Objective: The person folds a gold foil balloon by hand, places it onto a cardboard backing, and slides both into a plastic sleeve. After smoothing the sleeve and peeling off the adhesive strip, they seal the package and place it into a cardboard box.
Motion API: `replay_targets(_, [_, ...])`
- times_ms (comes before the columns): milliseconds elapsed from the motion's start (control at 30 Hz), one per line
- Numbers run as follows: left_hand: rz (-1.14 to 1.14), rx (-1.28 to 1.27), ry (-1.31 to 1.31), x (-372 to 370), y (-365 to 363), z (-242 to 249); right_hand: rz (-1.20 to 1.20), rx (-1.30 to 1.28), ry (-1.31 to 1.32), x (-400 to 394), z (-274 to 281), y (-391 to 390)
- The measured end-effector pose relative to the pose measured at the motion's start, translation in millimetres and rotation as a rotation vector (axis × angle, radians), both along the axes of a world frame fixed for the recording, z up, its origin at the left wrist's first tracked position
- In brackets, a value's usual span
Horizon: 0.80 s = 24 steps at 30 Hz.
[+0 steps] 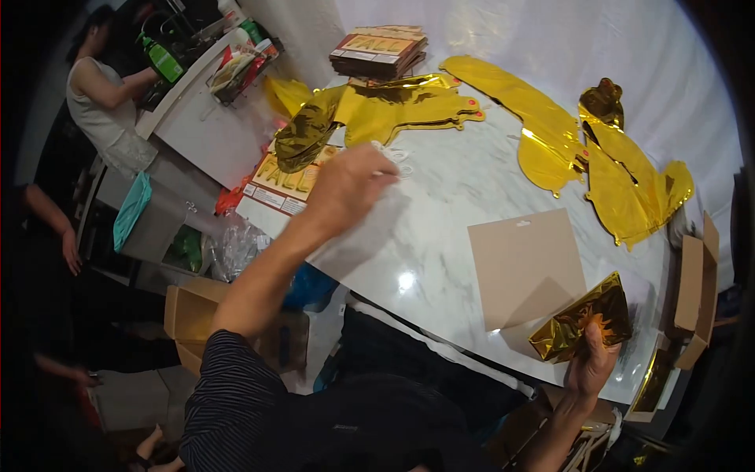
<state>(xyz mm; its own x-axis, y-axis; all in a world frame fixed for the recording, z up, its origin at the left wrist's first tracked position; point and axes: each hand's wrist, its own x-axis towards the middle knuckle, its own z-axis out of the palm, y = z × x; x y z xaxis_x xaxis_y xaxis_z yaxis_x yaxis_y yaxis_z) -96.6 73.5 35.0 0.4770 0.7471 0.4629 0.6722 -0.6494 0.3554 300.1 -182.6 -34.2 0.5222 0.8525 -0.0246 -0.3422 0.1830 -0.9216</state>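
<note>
My left hand [354,185] is over the table near several thin white loops [399,163]; its fingers are pinched together, and what they hold, if anything, is too small to tell. At the lower right, my right hand [595,358] grips a folded gold foil piece [582,318]. Beside that foil, a plain brown card [525,267] with a small hanging slot lies flat. Flat gold foil balloons [409,106] lie beyond my left hand, partly over a printed card [277,185]. More gold foil balloons [543,130] are spread at the back right.
The marble-patterned table [425,228] has a stack of printed cards [377,53] at its back edge. An open cardboard box [696,287] stands at the right edge, another [193,315] below left. A person [106,102] stands by a sink, and another person's hand [71,250] shows at left.
</note>
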Motion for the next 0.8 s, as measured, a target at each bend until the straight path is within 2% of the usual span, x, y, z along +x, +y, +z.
replay_targets(167, [0.253,-0.242,0.086,-51.3,-14.5,9.4,0.030,-0.001,0.027,-2.0,-3.4,5.9])
replay_targets(300, [0.177,-0.223,0.179,-54.1,-27.2,-7.7,0.029,-0.021,0.020,-7.1,-2.0,12.1])
replay_targets(800, [0.220,-0.077,0.214,-28.3,-2.7,-32.2,0.083,-0.017,-0.020,-7.2,-5.6,12.3])
